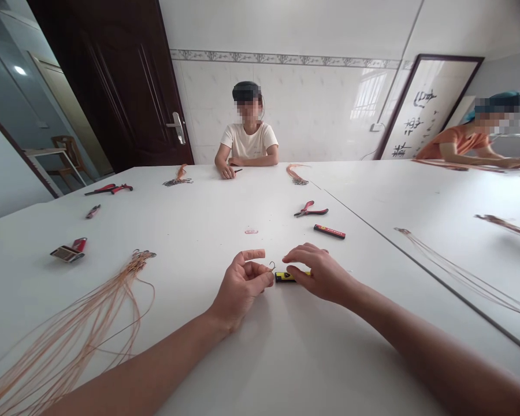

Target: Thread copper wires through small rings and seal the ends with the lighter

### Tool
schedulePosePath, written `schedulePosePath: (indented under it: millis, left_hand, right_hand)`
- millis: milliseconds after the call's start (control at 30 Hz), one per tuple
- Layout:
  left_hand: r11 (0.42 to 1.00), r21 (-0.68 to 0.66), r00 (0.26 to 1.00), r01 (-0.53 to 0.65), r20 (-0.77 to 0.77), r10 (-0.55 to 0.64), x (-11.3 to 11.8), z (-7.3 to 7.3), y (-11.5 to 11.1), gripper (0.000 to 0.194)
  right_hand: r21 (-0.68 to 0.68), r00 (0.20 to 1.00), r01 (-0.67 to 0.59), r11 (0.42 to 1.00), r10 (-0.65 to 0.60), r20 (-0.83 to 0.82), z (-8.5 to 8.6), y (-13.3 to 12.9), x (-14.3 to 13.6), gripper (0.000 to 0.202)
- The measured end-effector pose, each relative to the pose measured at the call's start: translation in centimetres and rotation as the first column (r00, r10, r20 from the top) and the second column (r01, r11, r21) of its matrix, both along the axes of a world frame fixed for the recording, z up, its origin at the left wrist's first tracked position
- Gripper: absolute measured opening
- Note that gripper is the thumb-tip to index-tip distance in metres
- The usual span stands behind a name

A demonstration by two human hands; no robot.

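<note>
- Near left: loose bundle of thin copper-coloured wire leaders fanned across the white table, metal ends pointing far.
- Beyond it: small red-and-silver tool; further back, red-handled pliers.
- Left hand: fingers curled, thumb and forefinger pinched on a small bent wire hook; index tip wears a tan bandage.
- Just right of the hook: yellow-and-black lighter flat on the table, right end hidden under the right hand.
- Right hand: palm down over the lighter, fingers slack and touching it, not clamped.
- Hands close together, not touching.
- Step, my read: hook held ready, lighter about to be grabbed. Next move needs a firm grip on the lighter and the hook held steady.
- Far right of hands: red-and-black bar-shaped lighter, second red-handled pliers.
- Two other people sit at the far side and far right.
</note>
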State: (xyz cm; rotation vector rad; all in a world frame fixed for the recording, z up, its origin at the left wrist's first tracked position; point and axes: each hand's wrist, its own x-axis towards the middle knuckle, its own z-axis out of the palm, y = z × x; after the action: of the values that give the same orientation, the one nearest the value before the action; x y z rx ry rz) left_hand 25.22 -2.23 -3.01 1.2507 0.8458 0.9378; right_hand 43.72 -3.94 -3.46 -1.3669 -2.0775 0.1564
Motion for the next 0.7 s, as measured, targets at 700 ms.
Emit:
schedulePosePath:
  millis: [700]
  left_hand:
    - [1.000, -0.016, 1.000, -0.019, -0.020, 0.019, -0.1, -0.4, 0.3, 0.021]
  right_hand:
    - [-0.156, 0.935, 0.266, 0.951, -0.215, 0.281, -0.8, 2.6, 4.9, 0.027]
